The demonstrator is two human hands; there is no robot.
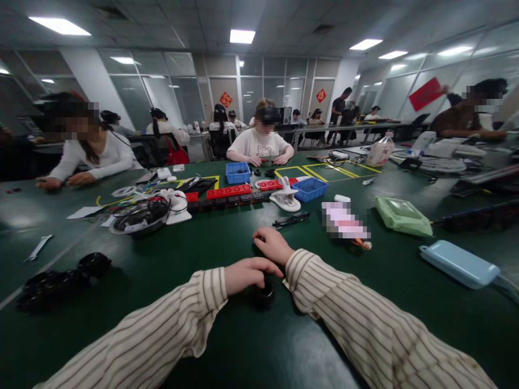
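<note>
My left hand (248, 275) reaches over a small black round part (264, 294) with a hollow top, which sits on the green table. Its index finger stretches past the part, and the thumb is apart from it, close to the rim. Just beyond, my right hand (274, 246) is low over the table with its fingers curled inward. Whether anything lies under those fingers is hidden. A pale edge shows by the right cuff, too little to name. Left of my arms lie several glossy black round parts (65, 281).
Ahead lie dark glasses (291, 219), a white clamp stand (286, 195), a red and black power strip (229, 193) and a blue bin (310, 189). A metal bowl (140, 219) stands left, a wrench (39, 247) farther left. Wipes (403, 215) and a light-blue case (460, 263) lie right. People sit opposite.
</note>
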